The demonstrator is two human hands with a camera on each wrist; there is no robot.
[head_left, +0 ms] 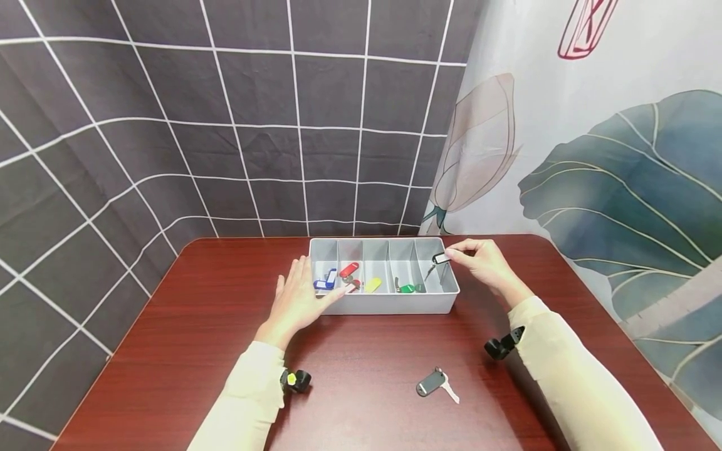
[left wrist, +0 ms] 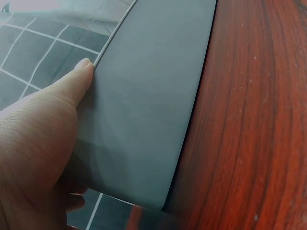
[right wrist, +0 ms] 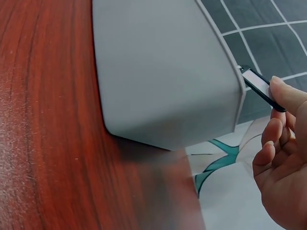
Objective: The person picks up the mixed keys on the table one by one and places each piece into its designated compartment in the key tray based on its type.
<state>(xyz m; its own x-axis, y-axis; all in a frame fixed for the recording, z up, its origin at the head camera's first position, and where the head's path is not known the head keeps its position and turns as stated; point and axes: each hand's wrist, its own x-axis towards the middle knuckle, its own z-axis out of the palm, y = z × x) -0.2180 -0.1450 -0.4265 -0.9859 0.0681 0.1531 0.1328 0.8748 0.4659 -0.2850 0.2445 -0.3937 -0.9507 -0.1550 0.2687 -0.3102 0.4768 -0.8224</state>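
Observation:
A grey organizer tray [head_left: 389, 304] with a row of compartments stands near the table's far edge. My left hand [head_left: 293, 300] rests against its left end, fingers extended along the side and thumb reaching over the front rim. In the left wrist view, the thumb [left wrist: 79, 79] touches the rim. My right hand [head_left: 486, 264] pinches a black key tag [head_left: 442, 257] between thumb and fingertips. The tag's key [head_left: 430, 271] hangs down over the rightmost compartment. Seen from the right wrist, the tag [right wrist: 260, 86] is at the tray's upper rim.
Inside the tray lie blue key tags [head_left: 326, 282], red key tags [head_left: 349, 270], a yellow key tag [head_left: 373, 285] and a green key tag [head_left: 407, 289], in separate compartments. Another black key tag [head_left: 431, 382] with a key lies on the reddish-brown table [head_left: 350, 388] in front.

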